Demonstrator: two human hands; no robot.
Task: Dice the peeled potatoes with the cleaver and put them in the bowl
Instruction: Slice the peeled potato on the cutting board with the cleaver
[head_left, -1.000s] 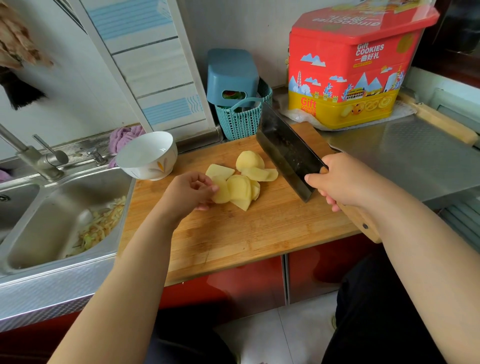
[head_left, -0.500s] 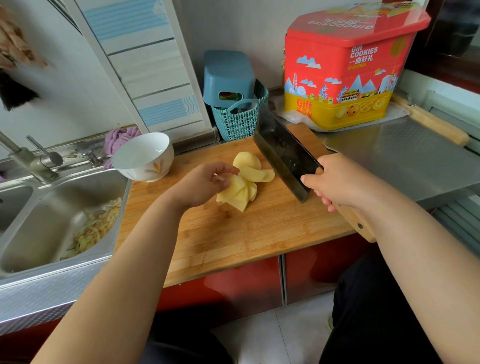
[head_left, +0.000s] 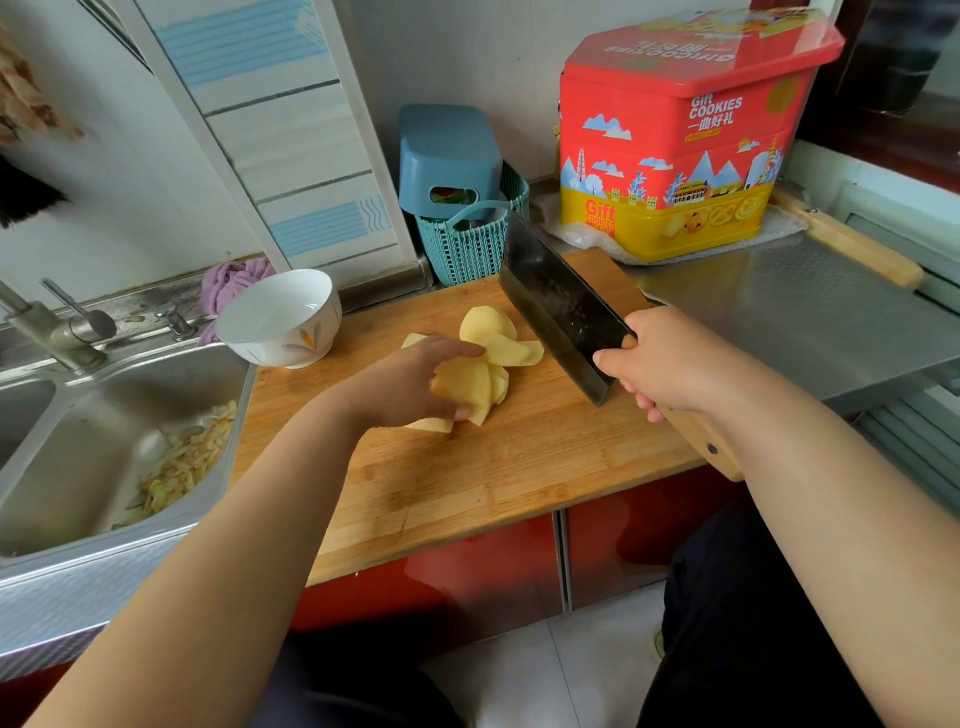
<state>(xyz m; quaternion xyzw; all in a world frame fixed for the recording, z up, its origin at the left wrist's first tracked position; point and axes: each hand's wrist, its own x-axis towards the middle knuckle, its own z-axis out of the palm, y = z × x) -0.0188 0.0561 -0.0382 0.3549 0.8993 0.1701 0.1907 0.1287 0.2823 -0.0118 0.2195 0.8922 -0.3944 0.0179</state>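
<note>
Potato slices lie mid-way across the bamboo cutting board, gathered and gripped by the left hand. Right hand is clamped on the cleaver, blade raised just right of the slices. White bowl stands at the board's far-left corner.

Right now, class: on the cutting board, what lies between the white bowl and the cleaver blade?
In the head view, the potato slices and the left hand gathering them lie between the white bowl and the cleaver.
</note>
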